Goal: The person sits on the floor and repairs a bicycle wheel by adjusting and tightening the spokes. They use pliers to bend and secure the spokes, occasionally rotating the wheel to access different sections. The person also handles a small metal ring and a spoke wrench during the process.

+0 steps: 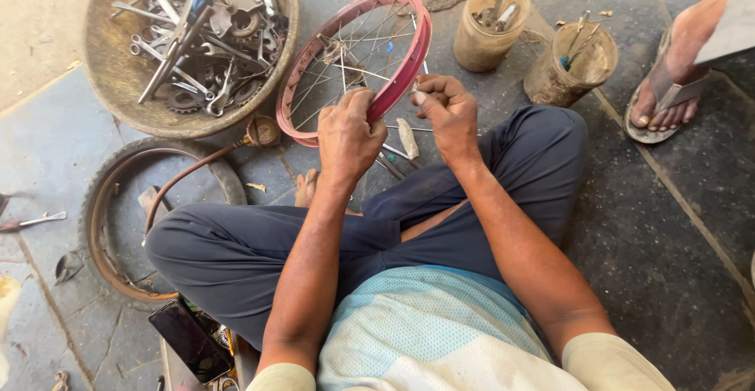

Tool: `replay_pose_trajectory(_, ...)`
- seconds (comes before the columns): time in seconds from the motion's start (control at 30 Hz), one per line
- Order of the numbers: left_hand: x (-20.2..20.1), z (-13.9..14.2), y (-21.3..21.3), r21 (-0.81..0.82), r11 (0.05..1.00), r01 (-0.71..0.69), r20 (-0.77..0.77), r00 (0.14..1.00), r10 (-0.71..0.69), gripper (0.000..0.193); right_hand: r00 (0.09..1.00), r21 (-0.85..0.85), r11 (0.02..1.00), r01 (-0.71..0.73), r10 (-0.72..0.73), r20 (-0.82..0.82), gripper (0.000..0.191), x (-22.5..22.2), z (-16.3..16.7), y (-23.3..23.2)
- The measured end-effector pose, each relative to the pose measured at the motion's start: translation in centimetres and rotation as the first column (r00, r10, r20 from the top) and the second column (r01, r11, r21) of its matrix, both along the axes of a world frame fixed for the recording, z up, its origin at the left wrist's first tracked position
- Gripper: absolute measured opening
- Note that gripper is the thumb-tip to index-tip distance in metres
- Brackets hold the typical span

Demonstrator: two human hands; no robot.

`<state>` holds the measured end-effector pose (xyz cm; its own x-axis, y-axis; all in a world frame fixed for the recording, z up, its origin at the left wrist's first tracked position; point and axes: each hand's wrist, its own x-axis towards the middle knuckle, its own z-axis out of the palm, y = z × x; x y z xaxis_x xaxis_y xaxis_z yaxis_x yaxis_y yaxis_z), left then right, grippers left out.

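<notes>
Between both hands (pixel 348 133) (pixel 445 112), red rim (pixel 412 58)

The red-painted metal bicycle wheel rim with thin steel spokes (pixel 393 45) stands tilted on its edge on the grey stone floor just before the crossed legs, its near part gripped from both sides by the two hands.

Red wheel rim (pixel 409 60), dark blue trousers (pixel 236 249), pale blue patterned shirt (pixel 425 320), rusty brown tyre (pixel 98 210).
</notes>
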<state>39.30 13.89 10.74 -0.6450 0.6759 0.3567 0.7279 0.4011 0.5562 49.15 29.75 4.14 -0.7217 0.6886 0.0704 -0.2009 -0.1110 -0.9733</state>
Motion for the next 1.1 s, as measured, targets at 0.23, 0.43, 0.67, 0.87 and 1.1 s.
replay_pose_trajectory(0.23, 0.8, -0.9, -0.3, 0.002, 1.0, 0.009, 0.002, 1.0, -0.009, 0.038, 0.995, -0.003, 0.999, 0.042, -0.042, 0.091, 0.006, -1.6, 0.5, -1.5)
replay_pose_trajectory(0.43, 0.8, -1.5, -0.5, 0.001, 1.0, 0.02, -0.006, 1.0, -0.02, 0.038, 0.991, 0.026, 0.999, 0.02, -0.023, 0.135, 0.003, -1.4, 0.2, -1.6)
replay_pose_trajectory(0.67, 1.0, -1.5, -0.6, -0.004, 0.999, 0.034, 0.011, 0.999, -0.034, 0.037, 0.992, 0.056, 0.998, 0.007, -0.014, 0.122, 0.004, -0.8, -0.2, -1.7)
replay_pose_trajectory(0.87, 1.1, -1.2, -0.6, -0.018, 0.998, 0.056, 0.04, 0.998, -0.055, 0.035, 0.996, 0.061, 0.998, -0.005, -0.001, 0.094, 0.006, -0.5, -1.1, -1.6)
replay_pose_trajectory(1.1, 1.2, -0.7, 0.0, -0.192, 0.979, 0.065, 0.092, 0.995, -0.048, 0.066, 0.995, 0.03, 0.999, -0.04, 0.037, 0.092, 0.008, -0.4, -2.1, -1.7)
